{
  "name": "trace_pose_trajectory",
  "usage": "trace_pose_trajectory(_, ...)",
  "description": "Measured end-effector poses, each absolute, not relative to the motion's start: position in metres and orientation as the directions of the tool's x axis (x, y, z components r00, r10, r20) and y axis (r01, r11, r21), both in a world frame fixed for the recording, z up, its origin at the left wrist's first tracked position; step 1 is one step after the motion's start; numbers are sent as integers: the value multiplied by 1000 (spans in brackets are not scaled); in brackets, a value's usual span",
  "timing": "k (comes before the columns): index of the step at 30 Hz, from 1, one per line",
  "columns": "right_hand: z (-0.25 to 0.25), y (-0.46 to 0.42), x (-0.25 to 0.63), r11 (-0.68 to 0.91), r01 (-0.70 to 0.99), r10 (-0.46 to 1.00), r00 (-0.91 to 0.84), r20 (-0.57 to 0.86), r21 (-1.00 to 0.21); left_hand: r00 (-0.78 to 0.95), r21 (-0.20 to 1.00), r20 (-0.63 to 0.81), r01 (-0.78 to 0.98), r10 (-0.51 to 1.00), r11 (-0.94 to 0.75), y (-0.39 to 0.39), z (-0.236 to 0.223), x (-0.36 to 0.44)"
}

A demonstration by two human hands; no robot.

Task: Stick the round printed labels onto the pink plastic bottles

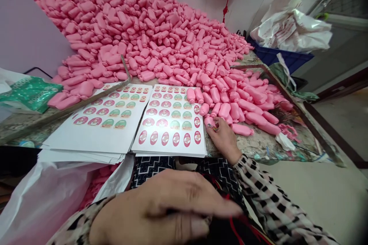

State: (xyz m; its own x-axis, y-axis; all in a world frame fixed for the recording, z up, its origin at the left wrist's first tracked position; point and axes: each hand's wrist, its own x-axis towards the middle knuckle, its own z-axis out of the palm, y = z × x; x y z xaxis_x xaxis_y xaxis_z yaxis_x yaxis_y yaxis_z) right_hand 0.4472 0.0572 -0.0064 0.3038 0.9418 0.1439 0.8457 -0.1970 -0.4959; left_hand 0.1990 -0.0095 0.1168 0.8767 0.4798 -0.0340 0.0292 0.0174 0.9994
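Observation:
My right hand [225,138] is at the table's front edge, right of the sticker sheets, its fingers closed around a small pink plastic bottle [209,121]. Close to the camera, above my lap, my left hand [163,203] is stretched out to the right, slightly blurred. Its index finger and thumb are apart, and nothing shows between them. Beyond it lies a sheet of stickers [169,149] with rows of red ovals and of pink and green labels. A second stack of sticker sheets [86,138] lies to its left, with bare white areas where labels are gone.
A huge heap of pink bottles [161,26] fills the table's back and right side. A wooden strip [74,105] crosses the left stack. At far left lies a green plastic bag [31,93]. Behind right, a blue crate [276,55] holds white bags [290,26].

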Motion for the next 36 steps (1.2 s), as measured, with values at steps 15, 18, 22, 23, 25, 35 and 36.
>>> trace_pose_trajectory(15,-15,46,443,-116,47,929,359,-92,-992,567,739,-432,-223,701,635,46,36,249)
trace_pose_trajectory(18,-8,38,433,-57,142,953,302,-11,-988,555,700,-434,-289,710,653,47,32,252)
trace_pose_trajectory(22,8,17,405,-42,189,990,141,-15,-981,557,663,-362,-410,747,627,44,29,255)
trace_pose_trajectory(23,12,12,398,-31,183,995,100,-13,-983,554,656,-350,-431,756,619,43,29,256)
trace_pose_trajectory(25,17,7,390,24,200,1000,3,25,-980,528,649,-365,-447,767,616,43,29,257)
trace_pose_trajectory(35,26,65,439,115,939,977,-49,206,-325,440,678,-464,-383,769,628,53,38,238)
trace_pose_trajectory(36,27,72,440,101,968,981,-58,185,-232,446,684,-455,-379,771,624,54,38,238)
